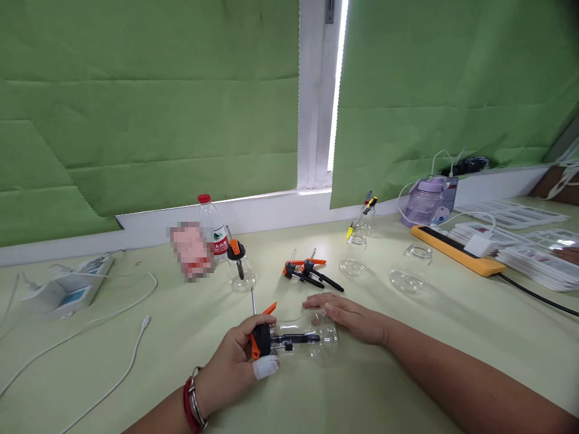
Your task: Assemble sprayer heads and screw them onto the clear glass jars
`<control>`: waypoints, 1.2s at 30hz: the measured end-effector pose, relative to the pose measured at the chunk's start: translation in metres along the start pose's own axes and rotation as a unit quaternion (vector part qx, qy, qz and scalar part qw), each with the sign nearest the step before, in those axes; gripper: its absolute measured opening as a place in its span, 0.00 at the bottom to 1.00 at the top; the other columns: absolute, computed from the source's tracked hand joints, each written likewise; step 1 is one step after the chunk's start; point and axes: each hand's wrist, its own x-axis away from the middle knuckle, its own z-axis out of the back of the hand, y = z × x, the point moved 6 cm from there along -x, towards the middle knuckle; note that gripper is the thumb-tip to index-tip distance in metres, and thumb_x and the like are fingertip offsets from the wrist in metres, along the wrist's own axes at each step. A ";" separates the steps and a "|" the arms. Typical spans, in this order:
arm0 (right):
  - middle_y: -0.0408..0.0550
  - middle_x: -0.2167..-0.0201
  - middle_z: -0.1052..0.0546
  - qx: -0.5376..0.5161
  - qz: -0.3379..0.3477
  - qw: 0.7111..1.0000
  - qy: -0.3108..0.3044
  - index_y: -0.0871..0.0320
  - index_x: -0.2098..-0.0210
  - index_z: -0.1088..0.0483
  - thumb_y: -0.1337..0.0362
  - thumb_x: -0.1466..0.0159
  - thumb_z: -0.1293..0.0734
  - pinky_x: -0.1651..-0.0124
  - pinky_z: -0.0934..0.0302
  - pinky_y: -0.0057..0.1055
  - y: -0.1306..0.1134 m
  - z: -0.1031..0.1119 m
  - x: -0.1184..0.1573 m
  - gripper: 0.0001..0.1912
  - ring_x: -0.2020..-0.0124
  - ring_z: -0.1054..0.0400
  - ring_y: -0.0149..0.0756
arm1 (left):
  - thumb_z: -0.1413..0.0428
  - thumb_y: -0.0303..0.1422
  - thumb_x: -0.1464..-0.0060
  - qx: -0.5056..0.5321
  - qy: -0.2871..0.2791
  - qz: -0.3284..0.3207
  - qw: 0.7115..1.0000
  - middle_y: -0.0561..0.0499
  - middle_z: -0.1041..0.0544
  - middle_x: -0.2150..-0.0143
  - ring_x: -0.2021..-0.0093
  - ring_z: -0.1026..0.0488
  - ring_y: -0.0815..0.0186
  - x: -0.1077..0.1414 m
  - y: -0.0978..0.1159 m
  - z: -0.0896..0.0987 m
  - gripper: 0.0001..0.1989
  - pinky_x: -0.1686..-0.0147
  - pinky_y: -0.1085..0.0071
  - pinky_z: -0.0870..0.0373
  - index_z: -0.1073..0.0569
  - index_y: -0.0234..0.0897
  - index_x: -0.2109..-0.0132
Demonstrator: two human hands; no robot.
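A clear glass bottle lies sideways in front of me, its neck to the left. My left hand, with white tape round the thumb, is closed on the black and orange pourer lid at the neck. A thin metal spout points up from that lid, and a black stem shows inside the glass. My right hand curves along the far side of the bottle near its base; the glass partly covers those fingers. Beyond lie two loose pourer lids. Another lidded glass bottle stands to the left of them.
Two open glass jars stand right of centre; behind them a jar holds tools. An orange power strip, a purple water jug and paper stacks are at right. A water bottle and white cables are at left.
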 end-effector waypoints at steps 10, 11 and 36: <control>0.52 0.40 0.38 -0.036 0.027 0.999 -0.010 0.53 0.39 0.42 0.41 0.36 0.46 0.35 0.59 0.47 0.007 -0.001 0.000 0.33 0.37 0.50 0.47 | 0.34 0.34 0.59 -0.047 0.043 -0.013 0.998 0.54 0.32 0.68 0.70 0.36 0.69 -0.003 0.003 0.006 0.23 0.69 0.73 0.35 0.29 0.39 0.54; 0.54 0.40 0.39 -0.050 0.038 0.998 -0.022 0.54 0.38 0.45 0.41 0.39 0.41 0.36 0.56 0.48 0.007 -0.002 0.001 0.37 0.38 0.49 0.48 | 0.34 0.34 0.59 -0.048 0.049 -0.015 0.998 0.54 0.32 0.67 0.70 0.36 0.70 -0.004 0.002 0.008 0.22 0.69 0.74 0.35 0.29 0.39 0.54; 0.49 0.39 0.38 0.043 0.086 0.993 -0.066 0.52 0.46 0.32 0.48 0.33 0.45 0.34 0.67 0.46 -0.001 -0.003 0.000 0.24 0.35 0.53 0.46 | 0.35 0.31 0.57 -0.025 0.018 -0.010 0.999 0.54 0.31 0.66 0.69 0.35 0.71 -0.002 0.002 0.004 0.24 0.67 0.75 0.34 0.30 0.39 0.52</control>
